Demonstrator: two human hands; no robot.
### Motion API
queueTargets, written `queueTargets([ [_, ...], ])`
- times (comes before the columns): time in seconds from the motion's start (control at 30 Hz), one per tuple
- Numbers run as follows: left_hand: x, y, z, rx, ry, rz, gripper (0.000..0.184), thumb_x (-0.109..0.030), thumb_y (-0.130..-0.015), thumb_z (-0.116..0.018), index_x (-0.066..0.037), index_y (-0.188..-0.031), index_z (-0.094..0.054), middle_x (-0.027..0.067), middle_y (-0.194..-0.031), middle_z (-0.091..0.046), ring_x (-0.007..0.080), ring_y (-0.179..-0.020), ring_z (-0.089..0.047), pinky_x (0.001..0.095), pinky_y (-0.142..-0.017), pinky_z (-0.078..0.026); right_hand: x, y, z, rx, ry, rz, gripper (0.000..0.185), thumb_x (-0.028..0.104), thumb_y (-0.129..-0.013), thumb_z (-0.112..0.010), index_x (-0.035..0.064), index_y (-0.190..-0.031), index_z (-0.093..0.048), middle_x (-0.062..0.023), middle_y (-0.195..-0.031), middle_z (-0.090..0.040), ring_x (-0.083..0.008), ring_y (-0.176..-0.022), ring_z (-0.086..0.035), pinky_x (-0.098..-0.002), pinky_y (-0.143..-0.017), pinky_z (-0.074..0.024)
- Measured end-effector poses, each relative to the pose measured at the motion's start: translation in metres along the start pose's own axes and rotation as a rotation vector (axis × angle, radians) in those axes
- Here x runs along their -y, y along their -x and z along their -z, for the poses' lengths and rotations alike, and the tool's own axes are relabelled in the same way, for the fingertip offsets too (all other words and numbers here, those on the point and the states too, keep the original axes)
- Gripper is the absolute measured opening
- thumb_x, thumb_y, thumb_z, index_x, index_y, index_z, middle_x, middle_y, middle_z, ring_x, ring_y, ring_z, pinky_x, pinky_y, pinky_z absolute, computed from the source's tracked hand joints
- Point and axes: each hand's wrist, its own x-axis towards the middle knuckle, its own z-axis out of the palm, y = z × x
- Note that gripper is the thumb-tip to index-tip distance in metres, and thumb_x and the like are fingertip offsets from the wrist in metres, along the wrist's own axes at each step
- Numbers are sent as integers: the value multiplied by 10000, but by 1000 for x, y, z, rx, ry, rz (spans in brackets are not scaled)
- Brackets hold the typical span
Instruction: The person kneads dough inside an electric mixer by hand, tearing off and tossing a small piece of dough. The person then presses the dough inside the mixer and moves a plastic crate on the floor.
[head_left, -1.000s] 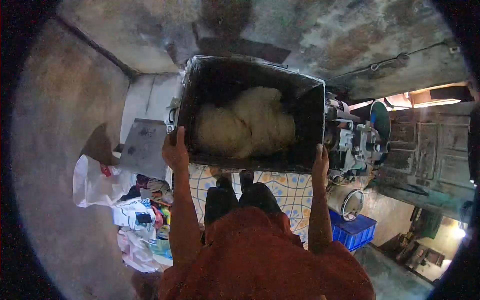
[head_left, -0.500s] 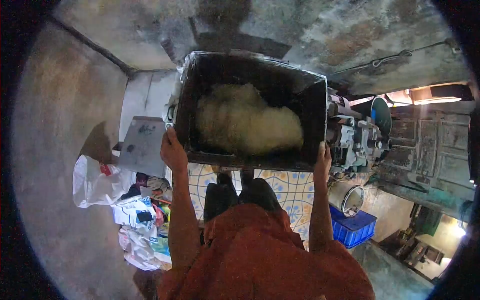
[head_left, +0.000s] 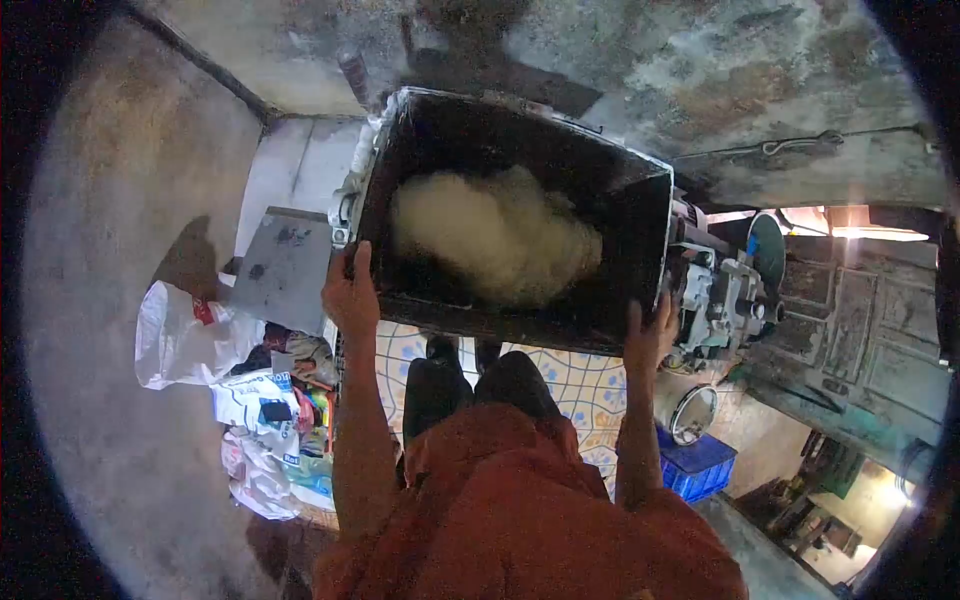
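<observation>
A dark rectangular mixer tub (head_left: 620,270) with a pale rim stands in front of me. Inside lies a large, pale, blurred mass that looks like dough (head_left: 490,235). My left hand (head_left: 351,295) is at the tub's near left corner, its fingers closed over the edge. At the near right corner is my right hand (head_left: 652,332), thumb and fingers apart and touching or very near the rim. The undersides of both hands' contact are partly hidden.
Machine parts (head_left: 725,300) stick out right of the tub. A grey panel (head_left: 285,265) and plastic bags (head_left: 195,335) are on the left. A blue crate (head_left: 697,468) with a round container (head_left: 692,415) stands lower right. Walls (head_left: 110,230) enclose the space.
The pale mass has shifted and changed shape inside the tub. My right hand's fingers have spread at the rim. The whole view has tilted slightly.
</observation>
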Motion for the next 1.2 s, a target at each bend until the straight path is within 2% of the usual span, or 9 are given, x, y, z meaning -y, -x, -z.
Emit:
queueTargets([
  [0.07, -1, -1, -1, -2, -23, 15, 440, -486, -892, -596, -73, -1023, -677, 161, -917, -691, 351, -867, -657, 426, -758, -478, 44, -2, 10, -128, 607, 333, 680, 413, -832, -667, 84, -1377, -431, -242, -1381, -422, -442, -1241, -412, -523, -1043, -313],
  [0.3, -7, -3, 3, 44, -19, 28, 422, -469, -905, -581, -76, -1028, -674, 168, -907, -688, 350, -862, -661, 436, -748, -483, 133, -28, -105, 747, 487, 781, 752, 452, -870, -603, 116, -1465, -288, -204, -1473, -313, -411, -1359, -285, -592, -1093, -216],
  [0.43, -6, -2, 4, 70, -143, 78, 418, -454, -906, -582, -68, -1034, -679, 172, -915, -689, 348, -867, -665, 438, -758, -486, 92, -48, -147, 699, 589, 1089, 722, 466, -909, -536, 138, -1484, -248, -177, -1492, -297, -381, -1372, -284, -616, -1090, -203],
  [0.6, -9, -1, 5, 17, -79, 102, 370, -403, -881, -631, -74, -1039, -692, 159, -933, -698, 331, -861, -673, 435, -765, -494, 108, -83, -56, 843, 828, 1131, 495, 407, -932, -517, 99, -1320, -508, -170, -1337, -512, -344, -1277, -444, -590, -1039, -317],
  [0.67, -8, -3, 7, 70, -60, 170, 346, -356, -860, -670, -60, -1036, -695, 158, -929, -704, 321, -858, -681, 417, -759, -505, 102, -92, -33, 919, 647, 606, 384, 375, -912, -547, 68, -1126, -631, -146, -1128, -641, -348, -1040, -611, -489, -904, -476],
  [0.8, 4, 0, -3, -48, 33, 63, 290, -268, -842, -699, -36, -1016, -694, 166, -880, -705, 300, -799, -688, 391, -736, -513, 85, -103, -17, 795, 552, 524, 334, 330, -884, -583, 52, -1056, -648, -141, -988, -667, -365, -852, -655, -424, -784, -534],
  [1.03, -10, -2, 5, -30, -31, 96, 267, -205, -815, -710, -31, -1017, -691, 138, -875, -710, 233, -791, -686, 361, -721, -514, 119, -49, -110, 835, 498, 716, 444, 280, -929, -522, 121, -1341, -486, -154, -1426, -422, -318, -1295, -433, -466, -1013, -417],
  [1.1, -13, -2, 5, -16, -36, 89, 269, -199, -805, -712, -32, -1014, -692, 132, -876, -710, 232, -791, -687, 367, -713, -516, 78, -40, -152, 640, 794, 1474, 626, 324, -927, -540, 147, -1471, -286, -157, -1521, -260, -290, -1414, -252, -530, -1094, -294],
  [1.2, 0, -2, 4, 27, 64, 81, 276, -213, -804, -710, -34, -1013, -691, 132, -880, -708, 258, -790, -688, 380, -712, -517, 97, -43, -135, 943, 697, 1070, 693, 337, -925, -546, 157, -1500, -202, -121, -1569, -140, -267, -1455, -119, -597, -1112, -186],
])
